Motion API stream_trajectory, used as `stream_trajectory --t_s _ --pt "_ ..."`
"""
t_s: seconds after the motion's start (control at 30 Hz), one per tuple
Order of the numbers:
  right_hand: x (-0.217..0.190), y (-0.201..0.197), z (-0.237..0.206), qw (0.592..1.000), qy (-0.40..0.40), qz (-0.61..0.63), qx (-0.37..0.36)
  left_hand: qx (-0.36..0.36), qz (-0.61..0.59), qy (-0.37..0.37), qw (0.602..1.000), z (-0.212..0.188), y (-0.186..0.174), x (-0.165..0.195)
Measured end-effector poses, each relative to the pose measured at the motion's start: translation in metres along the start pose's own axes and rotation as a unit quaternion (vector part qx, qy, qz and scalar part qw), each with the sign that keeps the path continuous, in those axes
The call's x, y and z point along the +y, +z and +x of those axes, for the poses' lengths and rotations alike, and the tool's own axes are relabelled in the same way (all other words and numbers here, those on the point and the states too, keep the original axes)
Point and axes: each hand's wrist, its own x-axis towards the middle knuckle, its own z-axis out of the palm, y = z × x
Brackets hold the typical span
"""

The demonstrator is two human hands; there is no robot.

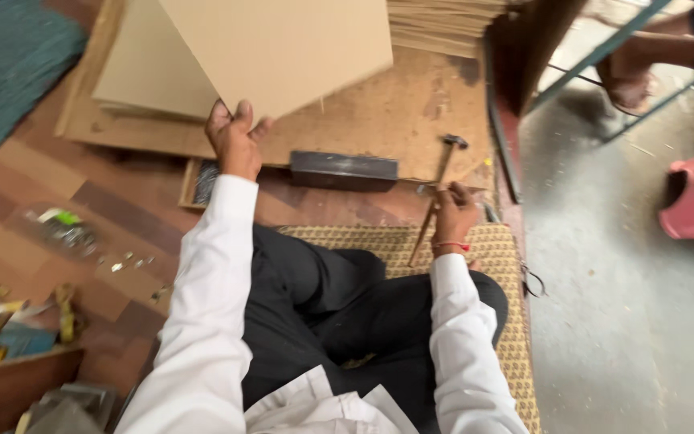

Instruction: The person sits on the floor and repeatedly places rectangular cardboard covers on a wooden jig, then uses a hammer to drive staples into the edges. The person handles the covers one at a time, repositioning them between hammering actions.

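Indoors, worn plywood floor centre | woven mat below | left hand grips flat cardboard sheet | right hand closed on wooden hammer.

Left hand lifts a cardboard sheet; right hand grips a hammer.

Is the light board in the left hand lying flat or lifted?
Lifted: the left hand grips the board by its corner, tilted above the stack.

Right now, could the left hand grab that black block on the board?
Probably not yet: the left hand is gripping the tan sheet. The black block lies close beside it with nothing between.
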Motion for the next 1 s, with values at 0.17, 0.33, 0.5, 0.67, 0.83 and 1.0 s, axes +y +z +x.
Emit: stream_trajectory --t_s 0.17,0.33,0.5,0.67,0.83,1.0 --pt "-0.005 -0.003 -0.012 0.998 0.045 0.042 -0.019 -0.07 0.062 -0.013 0.996 -0.032 0.014 -0.021" --pt "-0.019 0.0 -0.019 0.996 0.065 0.037 -0.049 -0.074 0.278 0.22 0.932 -0.043 0.017 -0.038" --pt "-0.012 0.004 -0.023 0.99 0.075 0.014 -0.115 -0.158 0.537 0.428 0.71 -0.052 0.003 -0.062" --pt "0.01 0.01 -0.02 0.977 -0.069 -0.086 -0.18 -0.195 0.592 0.262 0.737 -0.055 -0.015 -0.089" --pt "0.016 0.025 -0.022 0.916 -0.187 -0.306 -0.181 -0.137 0.692 0.192 0.682 -0.067 -0.03 -0.108" --pt "0.01 0.059 -0.027 0.886 -0.259 -0.355 -0.146 -0.119 0.667 0.152 0.719 -0.056 -0.033 -0.11"
